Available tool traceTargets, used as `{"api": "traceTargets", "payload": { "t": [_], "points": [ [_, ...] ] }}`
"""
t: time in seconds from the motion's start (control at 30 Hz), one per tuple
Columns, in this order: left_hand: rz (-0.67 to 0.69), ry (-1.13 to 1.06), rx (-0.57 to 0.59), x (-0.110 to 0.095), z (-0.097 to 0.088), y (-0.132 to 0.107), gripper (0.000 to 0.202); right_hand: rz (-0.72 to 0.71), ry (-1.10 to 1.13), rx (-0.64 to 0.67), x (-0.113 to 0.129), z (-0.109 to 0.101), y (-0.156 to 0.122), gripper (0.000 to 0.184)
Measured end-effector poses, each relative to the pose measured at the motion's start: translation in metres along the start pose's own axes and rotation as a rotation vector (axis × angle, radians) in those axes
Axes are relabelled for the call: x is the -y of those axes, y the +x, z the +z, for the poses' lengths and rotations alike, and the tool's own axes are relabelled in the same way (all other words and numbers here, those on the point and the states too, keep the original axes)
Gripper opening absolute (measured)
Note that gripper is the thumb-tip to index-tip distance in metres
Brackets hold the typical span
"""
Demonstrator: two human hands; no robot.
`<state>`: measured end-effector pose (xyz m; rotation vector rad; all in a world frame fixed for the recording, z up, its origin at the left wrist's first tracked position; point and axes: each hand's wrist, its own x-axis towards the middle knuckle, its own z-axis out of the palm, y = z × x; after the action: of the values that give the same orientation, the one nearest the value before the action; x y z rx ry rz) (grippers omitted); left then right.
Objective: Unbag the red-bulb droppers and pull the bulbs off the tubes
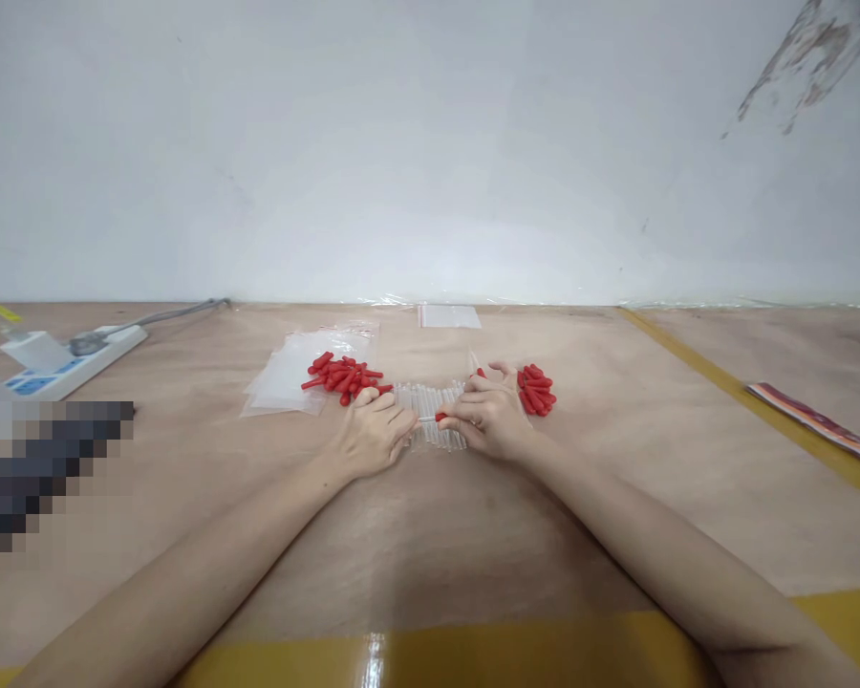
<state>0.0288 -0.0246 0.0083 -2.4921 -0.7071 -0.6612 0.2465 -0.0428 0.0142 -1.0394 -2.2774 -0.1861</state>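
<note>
Near the middle of the table, my left hand (376,435) is closed with thumb and fingers pinching one end of a thin clear tube (427,419). My right hand (498,418) pinches a small red rubber bulb (440,417) at the tube's other end. Another red bulb (481,374) with a clear pointed tip shows among the right hand's upper fingers. Under and between both hands lies a row of several clear tubes (430,397). Loose red bulbs (344,376) are heaped beyond my left hand. A tighter bunch of red-bulbed pieces (536,390) lies just right of my right hand.
Clear plastic bags (279,377) lie under the left heap, and a smaller bag (450,316) lies by the wall. At left are a power strip (93,358) with plugs and a blurred-out dark object (50,468). A printed strip (817,425) lies far right, past yellow tape (709,363).
</note>
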Motion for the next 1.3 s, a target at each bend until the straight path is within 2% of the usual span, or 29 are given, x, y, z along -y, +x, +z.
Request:
{"api": "traceTargets", "payload": {
  "t": [0.2, 0.37, 0.47, 0.53, 0.6, 0.7, 0.8, 0.97, 1.07, 1.13, 1.23, 1.3],
  "points": [
    [0.022, 0.069, -0.041, 0.002, -0.003, 0.001, 0.024, 0.256, 0.226, 0.070, 0.013, -0.007, 0.007, 0.030],
    [0.014, 0.093, -0.092, 0.002, -0.005, 0.004, 0.023, 0.507, 0.476, 0.080, 0.018, -0.005, 0.012, 0.043],
    [-0.102, 0.003, -0.116, -0.004, -0.008, 0.006, 0.022, 0.613, 0.800, -0.011, 0.016, -0.004, 0.016, 0.035],
    [-0.226, -0.109, -0.128, -0.008, -0.012, 0.008, 0.025, 0.621, 1.018, -0.064, 0.015, -0.002, 0.018, 0.033],
    [-0.347, -0.240, -0.113, -0.012, -0.015, 0.010, 0.030, 0.606, 1.178, -0.052, 0.015, 0.001, 0.019, 0.036],
    [-0.437, -0.391, -0.060, -0.017, -0.017, 0.013, 0.034, 0.573, 1.290, -0.038, 0.020, 0.006, 0.021, 0.025],
    [-0.431, -0.479, -0.009, -0.020, -0.017, 0.015, 0.037, 0.544, 1.303, -0.081, 0.027, 0.010, 0.023, 0.024],
    [-0.438, -0.546, 0.066, -0.022, -0.018, 0.016, 0.035, 0.465, 1.232, 0.000, 0.033, 0.003, 0.025, 0.033],
    [-0.501, -0.515, -0.045, -0.018, -0.017, 0.013, 0.024, 0.434, 1.045, -0.016, 0.029, -0.006, 0.026, 0.033],
    [-0.524, -0.429, -0.188, -0.012, -0.015, 0.011, 0.035, 0.427, 0.916, 0.012, 0.024, -0.011, 0.026, 0.031],
    [-0.386, -0.205, -0.331, -0.005, -0.013, 0.010, 0.040, 0.434, 0.784, 0.114, 0.017, -0.013, 0.025, 0.031],
    [-0.238, -0.076, -0.329, -0.002, -0.013, 0.011, 0.030, 0.402, 0.730, 0.206, 0.016, -0.013, 0.024, 0.033]
  ]
}}
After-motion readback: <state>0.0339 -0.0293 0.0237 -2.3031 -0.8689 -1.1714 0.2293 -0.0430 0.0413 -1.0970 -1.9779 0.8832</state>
